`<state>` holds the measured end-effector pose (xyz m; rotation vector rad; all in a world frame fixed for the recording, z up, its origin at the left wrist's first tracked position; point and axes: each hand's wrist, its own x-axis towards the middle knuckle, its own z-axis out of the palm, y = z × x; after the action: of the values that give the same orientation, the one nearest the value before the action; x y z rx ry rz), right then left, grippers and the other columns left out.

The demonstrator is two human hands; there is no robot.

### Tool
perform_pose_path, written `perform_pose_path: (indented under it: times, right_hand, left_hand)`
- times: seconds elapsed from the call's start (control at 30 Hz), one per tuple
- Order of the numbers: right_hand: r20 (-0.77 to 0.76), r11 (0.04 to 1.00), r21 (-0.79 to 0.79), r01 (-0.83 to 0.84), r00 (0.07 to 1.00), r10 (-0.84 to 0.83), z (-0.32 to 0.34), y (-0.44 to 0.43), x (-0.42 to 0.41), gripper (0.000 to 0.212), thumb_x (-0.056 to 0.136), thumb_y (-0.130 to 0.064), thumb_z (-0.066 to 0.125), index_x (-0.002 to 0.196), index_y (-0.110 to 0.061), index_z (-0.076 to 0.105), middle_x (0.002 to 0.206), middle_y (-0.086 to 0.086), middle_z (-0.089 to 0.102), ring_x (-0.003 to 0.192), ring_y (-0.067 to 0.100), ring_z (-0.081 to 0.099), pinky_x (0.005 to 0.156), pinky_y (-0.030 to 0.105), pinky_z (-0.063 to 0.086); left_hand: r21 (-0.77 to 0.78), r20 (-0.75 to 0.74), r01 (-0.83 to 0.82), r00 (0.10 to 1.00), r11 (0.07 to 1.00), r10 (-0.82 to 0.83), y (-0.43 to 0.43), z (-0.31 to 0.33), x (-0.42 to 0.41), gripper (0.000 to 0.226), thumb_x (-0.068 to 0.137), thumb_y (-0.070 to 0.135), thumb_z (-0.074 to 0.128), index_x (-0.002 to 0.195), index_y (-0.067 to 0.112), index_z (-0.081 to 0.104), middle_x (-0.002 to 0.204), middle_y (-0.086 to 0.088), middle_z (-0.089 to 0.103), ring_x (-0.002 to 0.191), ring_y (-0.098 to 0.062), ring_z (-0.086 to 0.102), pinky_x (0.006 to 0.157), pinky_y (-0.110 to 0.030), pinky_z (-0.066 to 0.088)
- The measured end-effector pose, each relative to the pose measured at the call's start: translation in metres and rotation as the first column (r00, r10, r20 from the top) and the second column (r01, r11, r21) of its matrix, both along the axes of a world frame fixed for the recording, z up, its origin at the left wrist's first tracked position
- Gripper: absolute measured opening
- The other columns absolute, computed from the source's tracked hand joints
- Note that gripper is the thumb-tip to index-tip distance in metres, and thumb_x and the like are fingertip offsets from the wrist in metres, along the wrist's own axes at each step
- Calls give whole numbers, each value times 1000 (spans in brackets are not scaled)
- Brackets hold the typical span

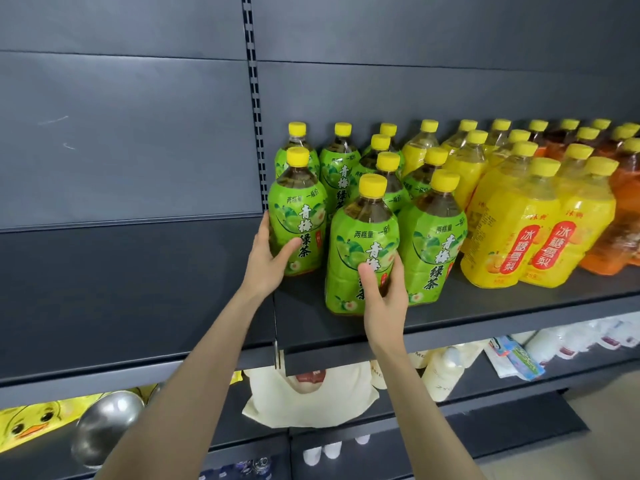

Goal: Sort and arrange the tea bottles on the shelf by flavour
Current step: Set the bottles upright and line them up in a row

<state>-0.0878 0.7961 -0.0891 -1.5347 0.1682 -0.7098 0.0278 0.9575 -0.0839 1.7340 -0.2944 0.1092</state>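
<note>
**Insp:** Ref pt?
**Obs:** Slotted upright (255,98) on the back panel. All posns given from it.
**Insp:** Hands?
**Obs:** Apart, each on its own btl. L hand (268,261) grips the edge green bottle (298,216), which stands just right of the upright's foot, w/ thumb on the label front. R hand (384,299) wraps the front green bottle (360,251), next one right of the upright and nearer the lip of the shelf (485,308), w/ thumb across the label.
**Insp:** Both standing?
**Obs:** Yes, upright, bases on the shelf as far as visible.
**Insp:** Rest of stock?
**Obs:** Other green bottles (433,244) grouped behind and beside those two, near the upright. Yellow bottles (512,237) further right of it. Orange bottles (623,216) furthest right. All caps yellow.
**Insp:** Lower level?
**Obs:** Steel bowl (107,427) down-left of the upright, cream bag (311,400) below it, slightly right.
</note>
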Motion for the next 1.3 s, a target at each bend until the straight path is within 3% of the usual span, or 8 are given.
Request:
perform_pose_path:
  times: [0.1, 0.2, 0.5, 0.8, 0.93, 1.07, 1.2, 1.3]
  right_hand:
    - [15, 999, -28, 27, 1000, -27, -3, 1, 4, 70, 86, -49, 60, 145, -19, 36, 127, -25, 52, 119, -9, 48, 98, 9, 39]
    - [34, 999, -35, 37, 999, -35, -6, 1, 7, 68, 85, -46, 57, 144, -19, 37, 125, -28, 52, 118, -9, 49, 99, 11, 40]
    - [52, 998, -44, 41, 998, -39, -9, 1, 9, 75, 80, -57, 55, 144, -21, 37, 126, -25, 54, 118, -7, 51, 100, 18, 42]
    - [35, 999, -27, 27, 999, -26, -7, 1, 7, 59, 84, -42, 59, 137, -30, 36, 121, -28, 52, 111, -17, 50, 90, 4, 39]
    - [54, 999, -9, 52, 997, -51, -8, 2, 4, 61, 78, -53, 63, 131, -38, 37, 126, -22, 52, 119, -5, 50, 98, 18, 43]
    - [63, 1000, -18, 25, 998, -24, -7, 5, 3, 46, 77, -52, 64, 116, -43, 41, 120, -18, 56, 116, 4, 54, 96, 27, 46]
    - [17, 996, -77, -50, 999, 52, 0, 15, 7, 43, 80, -47, 66, 114, -40, 41, 114, -18, 58, 108, -4, 56, 90, 17, 46]
    - [-40, 984, -131, -119, 993, 114, 6, 25, 18, 49, 81, -46, 68, 121, -29, 45, 114, -15, 62, 106, -4, 58, 90, 20, 47]
  left_hand:
    - [-27, -28, 44, 999, 999, -44, -6, 6, 15, 74, 89, 26, 62, 150, 21, 19, 139, -2, 50, 126, -15, 49, 106, -45, 41]
    - [-49, -49, 79, 995, 996, -82, -10, 11, 29, 71, 91, 21, 59, 149, 18, 20, 137, -2, 51, 125, -15, 49, 106, -45, 41]
    - [-70, -88, 107, 990, 992, -113, -17, 13, 51, 69, 94, 23, 56, 150, 23, 17, 136, 0, 51, 122, -18, 52, 100, -40, 46]
    - [-6, -72, 34, 997, 999, -34, -23, 9, 57, 67, 93, 30, 55, 149, 24, 18, 137, -3, 51, 120, -19, 52, 101, -46, 45]
    - [3, -123, 84, 989, 996, -83, -17, 13, 46, 71, 90, 34, 59, 149, 26, 20, 140, 2, 49, 125, -16, 49, 106, -43, 41]
    - [-170, -117, -76, 992, 983, 57, -16, 20, 2, 52, 100, 32, 41, 147, 15, 27, 146, 4, 39, 128, -1, 35, 104, -20, 29]
    - [-351, -134, -72, 991, 934, 26, -22, 25, -33, 42, 101, 46, 21, 135, 32, 42, 120, 28, 52, 110, 16, 49, 98, -14, 36]
    - [-418, -170, -26, 984, 908, -50, -32, 27, -44, 53, 98, 53, 18, 135, 27, 47, 117, 15, 63, 108, 1, 60, 90, -20, 49]
